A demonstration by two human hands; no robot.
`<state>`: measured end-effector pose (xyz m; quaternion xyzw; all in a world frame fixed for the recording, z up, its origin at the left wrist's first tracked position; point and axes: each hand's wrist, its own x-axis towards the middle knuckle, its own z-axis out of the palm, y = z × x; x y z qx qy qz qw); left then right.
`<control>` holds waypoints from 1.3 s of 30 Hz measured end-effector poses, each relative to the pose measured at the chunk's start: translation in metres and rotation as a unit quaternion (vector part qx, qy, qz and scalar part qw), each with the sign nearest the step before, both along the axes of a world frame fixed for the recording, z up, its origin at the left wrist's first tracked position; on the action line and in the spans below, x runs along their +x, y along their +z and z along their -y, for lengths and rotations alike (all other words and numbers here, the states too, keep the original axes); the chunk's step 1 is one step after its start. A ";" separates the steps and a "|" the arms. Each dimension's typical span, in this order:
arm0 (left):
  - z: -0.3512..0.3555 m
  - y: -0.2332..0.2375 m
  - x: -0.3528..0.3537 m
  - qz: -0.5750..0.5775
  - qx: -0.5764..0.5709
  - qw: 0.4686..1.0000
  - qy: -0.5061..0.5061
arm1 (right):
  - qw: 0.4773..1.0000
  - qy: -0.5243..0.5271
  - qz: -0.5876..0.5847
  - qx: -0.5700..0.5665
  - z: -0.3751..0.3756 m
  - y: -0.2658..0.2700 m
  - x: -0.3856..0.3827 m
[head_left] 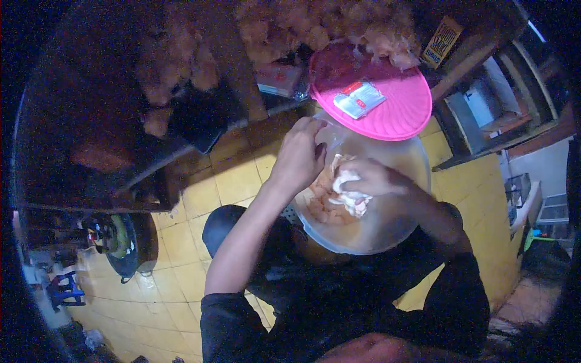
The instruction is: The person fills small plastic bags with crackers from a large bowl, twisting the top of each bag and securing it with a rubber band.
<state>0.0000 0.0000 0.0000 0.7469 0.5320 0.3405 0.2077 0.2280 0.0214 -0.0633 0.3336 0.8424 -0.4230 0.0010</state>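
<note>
A large translucent tub (387,245) sits between my knees, with pale orange pieces (324,212) inside on its left side. At the tub's upper left, my left hand (304,151) has its fingers curled on a thin clear plastic bag (331,134). My right hand (370,176) reaches into the tub from the right, its fingers closed on a soft whitish piece (350,192). What the whitish piece is cannot be made out. Beyond the tub lies a round pink lid (402,121) with a pack of plastic bags (360,100) on it.
Filled bags (278,27) crowd the dark wooden surface at the top, beside a yellow label (442,41). A dark pan (142,242) and a blue stool (69,288) stand at left on yellow tiles (224,181). Wooden frames (508,109) are at right.
</note>
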 end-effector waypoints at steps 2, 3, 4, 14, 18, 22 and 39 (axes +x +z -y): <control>-0.001 -0.008 -0.006 0.012 0.039 0.999 -0.016 | 0.994 -0.037 -0.098 -0.031 -0.001 0.033 0.001; 0.013 -0.008 0.001 -0.018 0.008 1.000 -0.025 | 0.964 -0.120 -0.165 -0.171 0.016 0.050 0.008; 0.010 -0.017 0.008 -0.015 0.027 0.999 -0.039 | 0.920 -0.199 -0.203 -0.271 0.014 0.068 0.017; 0.007 -0.024 0.054 0.252 -0.186 0.945 -0.090 | 0.929 -0.218 -0.280 -0.108 -0.010 0.038 0.038; 0.010 -0.012 0.057 0.276 -0.207 0.934 -0.094 | 0.934 -0.269 -0.199 -0.123 0.003 0.053 0.028; 0.009 -0.014 0.057 0.283 -0.189 0.938 -0.073 | 0.939 -0.186 -0.238 0.163 0.007 0.042 0.018; 0.007 -0.026 0.049 0.307 -0.251 0.918 -0.001 | 0.949 -0.253 -0.187 -0.030 0.007 0.042 0.019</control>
